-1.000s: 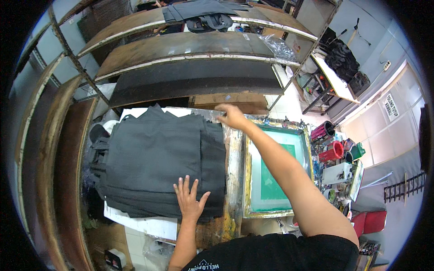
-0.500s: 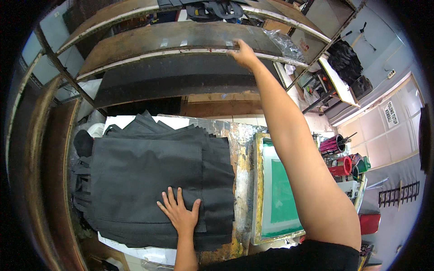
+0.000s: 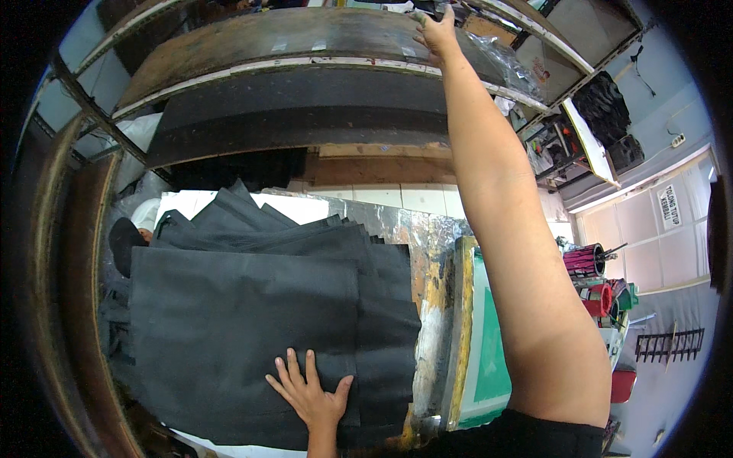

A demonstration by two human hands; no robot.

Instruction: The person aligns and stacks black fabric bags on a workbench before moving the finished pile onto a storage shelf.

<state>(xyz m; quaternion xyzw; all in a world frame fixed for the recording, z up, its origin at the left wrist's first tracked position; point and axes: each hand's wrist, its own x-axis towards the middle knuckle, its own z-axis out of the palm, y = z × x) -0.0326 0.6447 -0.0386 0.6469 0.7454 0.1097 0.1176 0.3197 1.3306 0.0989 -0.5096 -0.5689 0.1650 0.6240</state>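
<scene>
A stack of black fabric panels (image 3: pixel 237 313) lies on the work table, with loose, fanned edges at the far side. My left hand (image 3: pixel 314 397) rests flat on the top panel near its front right, fingers spread. My right arm is stretched far forward, and my right hand (image 3: pixel 437 37) is raised at the shelving rack, above the middle shelf board (image 3: pixel 252 46). Its fingers are apart; a small dark patch shows between them, and I cannot tell whether they touch it. To the right of the stack, a green printing screen (image 3: pixel 489 359) is partly covered by my right arm.
Crumpled clear plastic (image 3: pixel 510 69) lies on the shelf beside my right hand. At the right stand a container with a pink-and-black pattern (image 3: pixel 586 261) and a red container (image 3: pixel 599 299). Wooden boards (image 3: pixel 80 282) stand along the left. A paint-stained strip of table (image 3: pixel 431 328) borders the screen.
My right hand has moved upward and slightly right, from the shelf's front edge to the upper part of the rack. The view has shifted; my left hand stays flat on the fabric.
</scene>
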